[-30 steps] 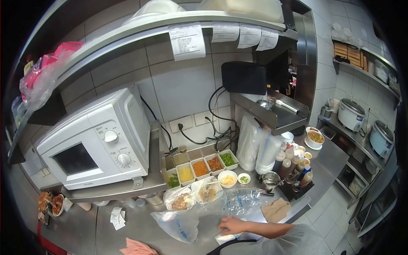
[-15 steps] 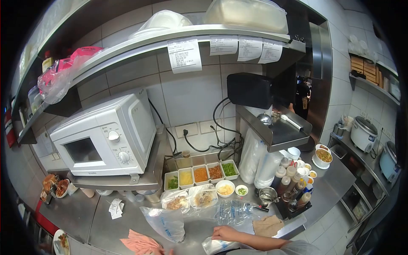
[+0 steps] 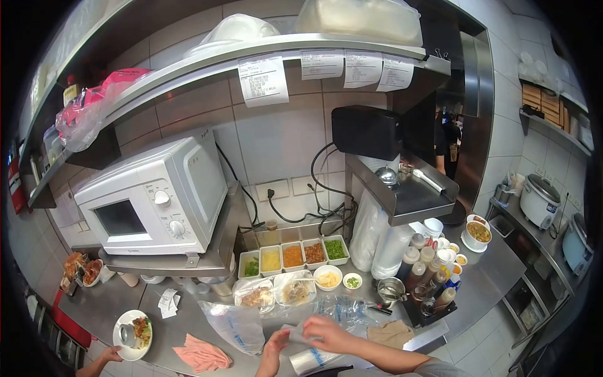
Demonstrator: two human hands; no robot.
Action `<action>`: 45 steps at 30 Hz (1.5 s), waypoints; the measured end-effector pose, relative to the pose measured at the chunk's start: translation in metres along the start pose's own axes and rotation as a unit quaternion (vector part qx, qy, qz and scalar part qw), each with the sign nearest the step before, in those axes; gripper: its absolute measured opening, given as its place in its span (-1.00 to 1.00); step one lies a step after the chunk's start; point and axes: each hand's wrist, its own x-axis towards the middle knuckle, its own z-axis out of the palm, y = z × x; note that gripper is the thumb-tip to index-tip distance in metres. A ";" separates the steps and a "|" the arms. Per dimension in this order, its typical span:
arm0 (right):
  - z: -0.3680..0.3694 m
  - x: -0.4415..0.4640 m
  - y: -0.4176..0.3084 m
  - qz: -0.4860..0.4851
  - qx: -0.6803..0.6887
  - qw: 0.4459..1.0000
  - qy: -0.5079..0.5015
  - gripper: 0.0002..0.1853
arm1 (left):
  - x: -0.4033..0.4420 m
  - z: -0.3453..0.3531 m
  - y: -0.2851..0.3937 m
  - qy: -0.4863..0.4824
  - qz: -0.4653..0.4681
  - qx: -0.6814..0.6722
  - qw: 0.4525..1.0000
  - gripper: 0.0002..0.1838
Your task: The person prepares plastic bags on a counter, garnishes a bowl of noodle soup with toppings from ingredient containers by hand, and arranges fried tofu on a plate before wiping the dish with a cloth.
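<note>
My left hand point(image 3: 274, 345) and my right hand point(image 3: 324, 332) are close together over the front of the steel counter. Both pinch a thin translucent plastic bag point(image 3: 294, 334), which stretches between them. Just below lies a roll of plastic bags point(image 3: 309, 360) with blue print. To the left, an opened clear bag point(image 3: 232, 327) rests on the counter beside a pink cloth point(image 3: 201, 353). Behind the hands stand two plastic-wrapped food packs point(image 3: 254, 295). Another clear printed bag point(image 3: 342, 309) lies flat behind my right hand.
At the left, another person's hand point(image 3: 112, 354) holds a white plate of food point(image 3: 143, 355). Topping containers point(image 3: 292, 256) line the back. A sauce bottle rack point(image 3: 433, 314) and brown cloth point(image 3: 389, 335) are at right. A microwave point(image 3: 151, 195) and shelf point(image 3: 352, 43) overhang the counter.
My left hand has moved right from beside the pink cloth. My right hand has lifted off the roll, and both now hold a bag. The other person's plate has moved in over the counter.
</note>
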 end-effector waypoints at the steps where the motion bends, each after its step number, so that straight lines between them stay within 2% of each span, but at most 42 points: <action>1: 0.002 -0.002 -0.005 -0.006 -0.030 0.999 -0.025 -0.73 | 0.005 -0.006 0.013 -0.052 -0.014 0.022 0.998 -0.41; 2: 0.004 -0.005 -0.013 -0.012 -0.060 0.997 -0.050 -0.69 | 0.008 -0.007 0.020 -0.103 -0.027 0.043 0.993 -0.47; 3: 0.005 -0.007 -0.018 -0.017 -0.090 0.993 -0.076 -0.64 | 0.010 -0.005 0.018 -0.103 -0.048 0.031 0.993 -0.54; 6: 0.000 -0.013 -0.016 0.021 0.022 0.998 -0.050 -0.52 | 0.014 -0.003 0.007 -0.089 -0.101 -0.008 0.991 -0.75; 8: -0.012 -0.009 -0.014 0.068 -0.025 0.994 0.077 -0.46 | 0.015 -0.005 0.001 -0.066 -0.116 -0.039 0.990 -0.84; 9: -0.016 -0.009 -0.013 0.092 -0.049 0.985 0.139 -0.43 | 0.015 -0.004 0.005 -0.085 -0.115 -0.040 0.989 -0.85; 13: -0.011 -0.030 0.033 0.249 0.142 0.958 0.000 -0.46 | 0.017 -0.001 0.007 -0.125 -0.103 -0.062 0.985 -0.90; 16: -0.008 -0.033 0.043 0.362 0.195 0.911 0.031 -0.56 | 0.019 -0.010 0.006 -0.087 -0.123 -0.049 0.987 -0.94; 18: -0.014 -0.030 0.045 0.346 0.184 0.914 0.100 -0.66 | 0.023 -0.024 -0.004 -0.054 -0.168 -0.046 0.983 -0.95; 19: -0.017 -0.027 0.045 0.338 0.178 0.914 0.135 -0.71 | 0.024 -0.032 -0.009 -0.086 -0.183 0.004 0.979 -0.83; 20: -0.020 -0.024 0.044 0.299 0.154 0.934 0.123 -0.73 | 0.023 -0.031 -0.015 -0.049 -0.117 0.081 0.989 -0.76; 22: -0.022 -0.021 0.033 0.223 0.108 0.964 0.097 -0.76 | 0.018 -0.021 -0.013 0.025 0.011 0.236 0.971 -0.61; 24: -0.027 -0.015 0.019 0.197 0.078 0.976 0.039 -0.73 | 0.028 -0.023 -0.017 -0.003 0.031 0.143 0.989 -0.40; 25: -0.023 -0.010 0.012 0.176 0.071 0.982 -0.007 -0.71 | 0.029 -0.017 -0.003 -0.045 0.077 0.117 0.989 -0.36; 26: -0.018 -0.006 0.005 0.166 0.098 0.981 -0.001 -0.68 | 0.031 -0.010 0.013 -0.073 0.121 0.094 0.986 -0.31; 28: -0.012 0.002 -0.001 0.147 0.166 0.975 -0.009 -0.61 | 0.031 -0.005 0.031 -0.197 0.058 0.048 0.977 -0.30; 30: -0.010 -0.002 0.004 0.138 0.169 0.975 0.044 -0.51 | 0.025 -0.002 0.051 -0.166 0.021 0.168 0.971 -0.45; 32: -0.021 0.011 -0.025 0.192 0.248 0.947 0.073 -0.45 | 0.021 -0.007 0.043 -0.121 -0.016 0.143 0.982 -0.60; 35: -0.022 0.022 -0.031 0.152 0.328 0.932 0.024 -0.41 | 0.012 -0.020 0.049 -0.110 -0.024 0.117 0.987 -0.72; 39: -0.010 0.023 -0.007 0.226 0.297 0.927 0.048 -0.60 | 0.007 -0.017 0.056 -0.099 0.022 0.139 0.985 -0.73; 41: -0.006 0.026 0.004 0.235 0.284 0.925 0.090 -0.74 | 0.006 -0.018 0.059 -0.027 0.102 0.157 0.982 -0.74; 42: -0.005 0.025 0.007 0.227 0.284 0.928 0.076 -0.81 | 0.007 -0.020 0.061 0.004 0.143 0.164 0.976 -0.75; 44: -0.008 0.025 0.011 0.207 0.272 0.937 0.071 -0.92 | 0.006 -0.029 0.049 0.000 -0.017 0.112 0.994 -0.75; 45: -0.010 0.026 0.008 0.213 0.243 0.945 0.051 -0.92 | 0.005 -0.028 0.050 0.017 -0.005 0.114 0.993 -0.80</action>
